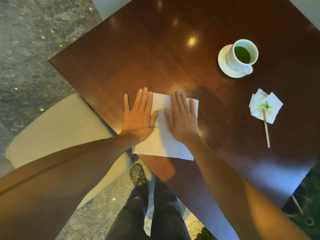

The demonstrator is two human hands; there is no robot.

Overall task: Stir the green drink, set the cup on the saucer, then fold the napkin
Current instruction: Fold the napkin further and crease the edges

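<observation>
A white napkin (161, 142) lies folded on the dark wooden table (155, 54) near its front corner. My left hand (138, 116) lies flat with straight fingers on the napkin's left edge, partly on the table. My right hand (181, 118) presses flat on the napkin's upper right part. A fold line shows between the two hands. At the far right a white cup (241, 52) with green drink stands on a white saucer (223, 64). A wooden stir stick (266, 130) lies with its green-stained tip on a crumpled, stained napkin (265, 105).
A beige chair (57, 129) stands at the table's left side. My legs and a shoe (137, 174) show below the table corner, on the speckled stone floor (34, 49).
</observation>
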